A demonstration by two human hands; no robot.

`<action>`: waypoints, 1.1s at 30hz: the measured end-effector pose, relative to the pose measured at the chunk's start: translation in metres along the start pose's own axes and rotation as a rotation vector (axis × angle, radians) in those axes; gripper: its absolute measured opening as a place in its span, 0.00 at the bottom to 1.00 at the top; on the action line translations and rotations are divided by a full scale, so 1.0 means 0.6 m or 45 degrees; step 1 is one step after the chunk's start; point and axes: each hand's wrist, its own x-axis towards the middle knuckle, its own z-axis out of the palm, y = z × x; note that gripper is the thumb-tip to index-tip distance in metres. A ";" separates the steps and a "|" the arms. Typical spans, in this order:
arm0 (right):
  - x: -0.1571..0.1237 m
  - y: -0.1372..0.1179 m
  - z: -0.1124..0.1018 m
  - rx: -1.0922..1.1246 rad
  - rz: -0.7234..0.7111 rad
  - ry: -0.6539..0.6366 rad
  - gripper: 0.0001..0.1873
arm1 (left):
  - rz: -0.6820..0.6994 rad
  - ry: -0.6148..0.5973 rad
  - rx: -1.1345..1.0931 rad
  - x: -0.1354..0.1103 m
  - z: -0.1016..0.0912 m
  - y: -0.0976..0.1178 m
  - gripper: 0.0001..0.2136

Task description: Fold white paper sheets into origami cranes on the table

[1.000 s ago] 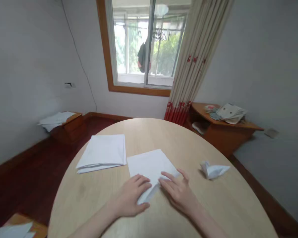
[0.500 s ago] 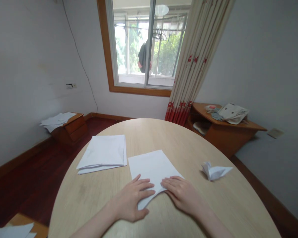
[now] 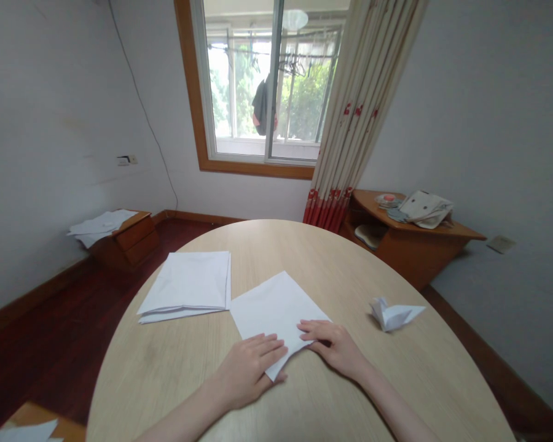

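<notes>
A white sheet of paper (image 3: pixel 276 307) lies turned at an angle on the round table (image 3: pixel 188 362), one corner pointing away from me. My left hand (image 3: pixel 253 368) has its fingers on top of the near left part, with the thumb below the near corner, so the paper is held between them. At the near right edge, my right hand (image 3: pixel 332 347) grips the paper too, fingers above and thumb underneath. The near edge between my hands is slightly lifted and curved.
Left of the sheet is a stack of white paper (image 3: pixel 188 279). A folded paper bird (image 3: pixel 394 314) sits to the right. Beyond the table stand a small wooden cabinet (image 3: pixel 136 242) and a corner desk (image 3: pixel 405 245) with a cloth bag (image 3: pixel 426 207).
The sheet has turned, its far corner moving left and away from me. My left thumb has gone under the near corner, and my right hand has shifted slightly up along the edge.
</notes>
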 end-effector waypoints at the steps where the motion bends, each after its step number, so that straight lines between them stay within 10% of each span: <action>1: 0.001 0.000 -0.001 0.052 0.045 -0.015 0.08 | 0.010 0.019 0.005 -0.001 0.001 0.001 0.18; 11: 0.000 -0.010 -0.022 0.424 0.357 -0.092 0.10 | 0.049 0.132 -0.016 0.004 -0.009 0.027 0.17; 20: 0.002 -0.037 -0.028 0.370 0.160 -0.180 0.16 | -0.196 0.094 -0.318 -0.005 -0.011 0.035 0.20; 33: 0.002 -0.047 -0.016 -0.247 0.078 -0.186 0.16 | -0.526 -0.248 -0.924 0.002 -0.022 0.051 0.17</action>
